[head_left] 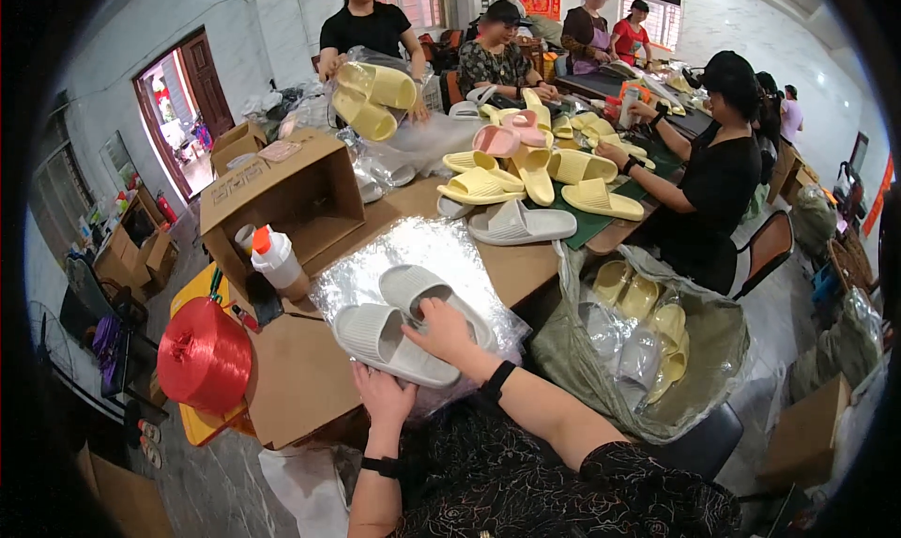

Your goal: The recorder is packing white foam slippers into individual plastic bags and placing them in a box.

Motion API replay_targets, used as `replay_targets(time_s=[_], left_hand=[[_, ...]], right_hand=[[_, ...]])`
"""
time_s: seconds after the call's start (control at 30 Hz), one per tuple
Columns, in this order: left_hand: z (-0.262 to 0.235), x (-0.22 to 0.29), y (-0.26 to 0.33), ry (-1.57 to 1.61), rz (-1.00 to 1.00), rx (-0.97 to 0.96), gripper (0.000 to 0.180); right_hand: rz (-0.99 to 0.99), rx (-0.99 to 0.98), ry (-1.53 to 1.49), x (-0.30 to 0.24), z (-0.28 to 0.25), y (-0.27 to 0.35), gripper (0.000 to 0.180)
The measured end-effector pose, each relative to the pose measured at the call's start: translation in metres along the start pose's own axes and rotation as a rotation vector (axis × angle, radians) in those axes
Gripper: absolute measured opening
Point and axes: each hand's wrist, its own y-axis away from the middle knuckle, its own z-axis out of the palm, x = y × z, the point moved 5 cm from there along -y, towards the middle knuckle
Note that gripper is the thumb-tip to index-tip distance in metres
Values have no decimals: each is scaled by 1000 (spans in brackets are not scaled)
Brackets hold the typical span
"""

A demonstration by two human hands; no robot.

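A pair of grey ridged slippers lies in front of me on a stack of clear plastic bags (385, 261). My left hand (383, 394) holds the near grey slipper (371, 331) by its outer side, the fingers partly hidden beneath the sole. Reaching across from the right, my right hand (443, 331) grips the same slipper's inner edge. Its thumb rests at the foot opening and its fingers bend into the space beside the far grey slipper (413, 283). The two slippers lie side by side, straps pointing away and to the left.
An open cardboard box (282, 186) and a white bottle with an orange cap (275, 256) stand left, near a red twine roll (205, 355). Yellow slippers (479, 186) pile up ahead. A woven sack (554, 350) holds bagged slippers on the right. Co-workers surround the table; one holds bagged yellow slippers (371, 97).
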Motion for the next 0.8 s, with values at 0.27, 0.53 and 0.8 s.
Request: replay_targets(time_s=[0.27, 0.53, 0.8], left_hand=[[-10, 9, -2, 8, 31, -5, 72], [-1, 2, -1, -38, 53, 9, 76], [0, 0, -1, -3, 44, -8, 75]], right_hand=[[31, -32, -34, 4, 2, 2, 50], [14, -3, -13, -1, -3, 1, 47], [44, -36, -25, 1, -2, 1, 46]])
